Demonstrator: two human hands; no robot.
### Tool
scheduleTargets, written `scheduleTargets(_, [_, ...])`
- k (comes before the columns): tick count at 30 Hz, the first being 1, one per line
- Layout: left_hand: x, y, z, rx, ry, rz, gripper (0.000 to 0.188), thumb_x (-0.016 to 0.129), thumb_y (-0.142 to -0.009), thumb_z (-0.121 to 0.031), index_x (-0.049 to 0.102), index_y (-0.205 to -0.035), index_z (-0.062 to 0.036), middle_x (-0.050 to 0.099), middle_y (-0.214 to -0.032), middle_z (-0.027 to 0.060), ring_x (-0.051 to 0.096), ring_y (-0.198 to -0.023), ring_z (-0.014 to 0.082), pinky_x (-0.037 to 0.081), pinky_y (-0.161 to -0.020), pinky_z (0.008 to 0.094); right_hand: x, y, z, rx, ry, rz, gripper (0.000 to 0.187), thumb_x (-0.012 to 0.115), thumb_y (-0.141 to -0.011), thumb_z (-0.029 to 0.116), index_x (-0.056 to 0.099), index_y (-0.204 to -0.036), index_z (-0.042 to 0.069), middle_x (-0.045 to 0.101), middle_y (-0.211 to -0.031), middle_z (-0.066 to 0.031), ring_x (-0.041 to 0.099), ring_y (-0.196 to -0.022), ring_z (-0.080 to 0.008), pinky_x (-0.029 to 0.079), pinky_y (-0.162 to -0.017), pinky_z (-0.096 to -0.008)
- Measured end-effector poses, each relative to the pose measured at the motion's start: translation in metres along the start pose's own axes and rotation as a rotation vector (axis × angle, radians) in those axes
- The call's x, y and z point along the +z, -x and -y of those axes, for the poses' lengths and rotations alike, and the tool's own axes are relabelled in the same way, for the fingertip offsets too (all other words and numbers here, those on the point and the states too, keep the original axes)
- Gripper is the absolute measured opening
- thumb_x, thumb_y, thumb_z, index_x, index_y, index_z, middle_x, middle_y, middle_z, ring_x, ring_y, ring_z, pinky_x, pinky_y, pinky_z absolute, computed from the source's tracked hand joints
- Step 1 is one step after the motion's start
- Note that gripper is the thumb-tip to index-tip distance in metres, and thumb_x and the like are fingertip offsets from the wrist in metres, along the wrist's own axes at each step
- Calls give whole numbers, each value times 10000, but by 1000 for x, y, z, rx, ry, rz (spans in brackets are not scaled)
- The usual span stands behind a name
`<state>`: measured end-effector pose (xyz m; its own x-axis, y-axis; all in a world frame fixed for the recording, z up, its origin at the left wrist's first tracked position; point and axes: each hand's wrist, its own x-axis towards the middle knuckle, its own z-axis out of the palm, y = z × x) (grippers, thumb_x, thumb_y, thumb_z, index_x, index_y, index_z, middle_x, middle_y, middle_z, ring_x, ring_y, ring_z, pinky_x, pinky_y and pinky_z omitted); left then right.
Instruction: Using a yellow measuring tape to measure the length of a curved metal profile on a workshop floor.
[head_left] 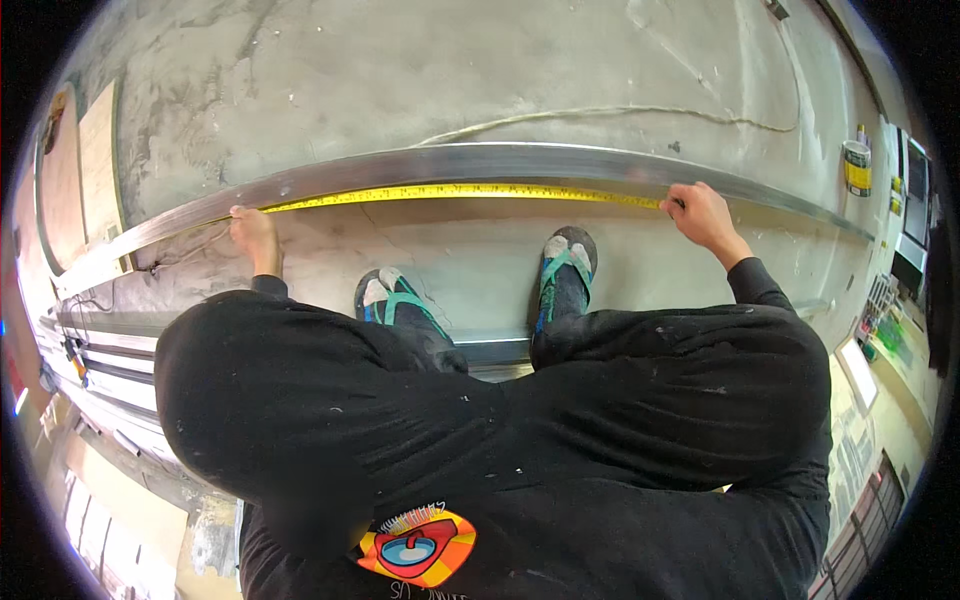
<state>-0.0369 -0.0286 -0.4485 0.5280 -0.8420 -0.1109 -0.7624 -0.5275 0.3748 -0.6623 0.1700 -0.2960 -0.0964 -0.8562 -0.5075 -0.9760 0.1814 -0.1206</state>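
Observation:
A long silver metal bar [470,157] lies across the floor in front of my feet. Along its near side a yellow tape measure blade [480,190] is stretched out. The fingers of my left hand [257,242] are closed on the blade's left end, against the bar. At the other end my right hand [705,217] is closed round the tape measure, close to the bar's right part. A small dark bit shows between its fingers; whether that is the case I cannot tell.
My sandalled feet [567,270] stand just behind the bar. More metal bars [110,350] lie at the left. A pale cord [600,110] runs over the concrete floor beyond. Boards [98,165] stand far left; a can with a yellow label [857,168] is far right.

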Motion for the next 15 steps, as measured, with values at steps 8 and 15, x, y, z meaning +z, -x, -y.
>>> scheduleTargets(8, [-11, -22, 29, -196, 170, -40, 581, 253, -1000, -322, 589, -1033, 152, 610, -1092, 298, 589, -1008, 395, 443, -848, 422, 6, -26, 3, -52, 31, -75, 151, 633, -809, 239, 662, -761, 99, 639, -707, -123, 590, -741, -347, 480, -655, -465])
scheduleTargets(15, [-9, 6, -12, -209, 244, -4, 583, 263, -1004, -337, 588, -1048, 145, 616, -1082, 286, 595, -976, 372, 439, -842, 410, 7, -22, -8, -11, 60, -87, 149, 636, -810, 240, 669, -775, 99, 640, -702, -132, 596, -754, -351, 483, -667, -466])
